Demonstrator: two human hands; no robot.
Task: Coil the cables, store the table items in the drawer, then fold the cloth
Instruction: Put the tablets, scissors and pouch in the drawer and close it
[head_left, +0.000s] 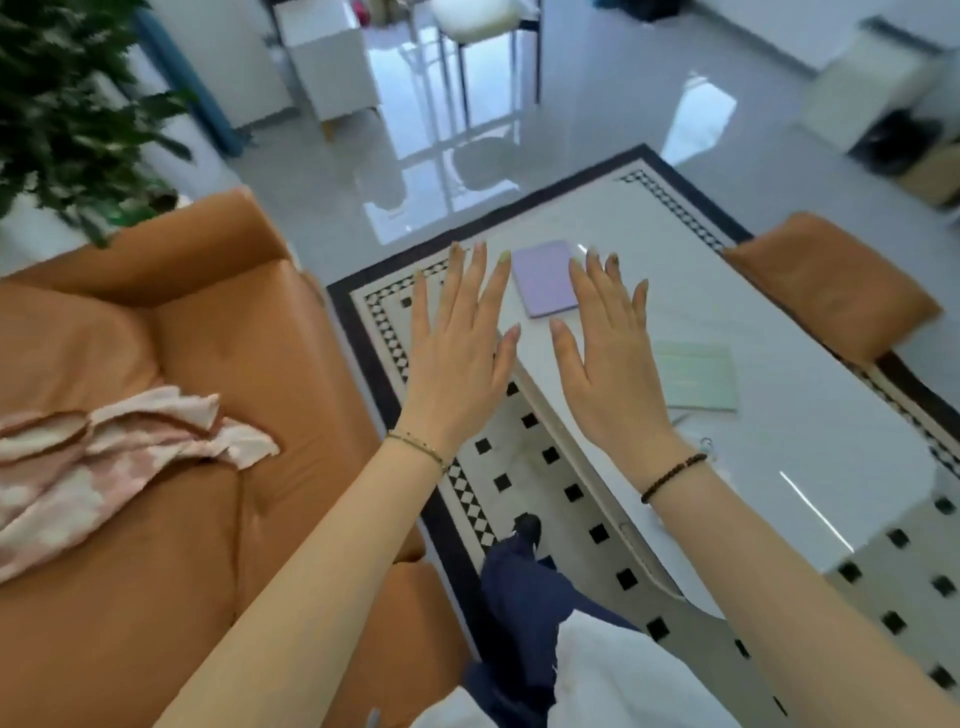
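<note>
1. Two hands logged in view: left hand (457, 353) and right hand (613, 364), held up side by side, backs toward the camera.
2. Found the fingers of each straight and spread wide, with nothing held in either.
3. Placed the left hand in front of the patterned rug (524, 457), at the near-left edge of the white table (779, 467); placed the right hand in front of the table top.
4. Noted a thin chain bracelet (415, 447) on the left wrist and a dark bead bracelet (672, 475) on the right wrist.
5. Located a lilac pad (545, 278) lying flat on the table toward its far end, seen between the two sets of fingertips.
6. Located a pale green flat item (698, 376) on the table, just right of the right hand and partly hidden behind it.
7. Spotted a small ringed object (706, 444) on the table beside the right wrist; too blurred to identify.
8. Located the cloth (104, 457), pink and white, lying crumpled and unfolded on the seat of the orange sofa (208, 338), left of the left forearm and well apart from the table.
9. Recorded a second orange seat (831, 286) at the table's far right side and a green plant (67, 104) beyond the sofa.
10. Recorded a dark blue trouser leg (519, 597) on the rug between the forearms.
</note>
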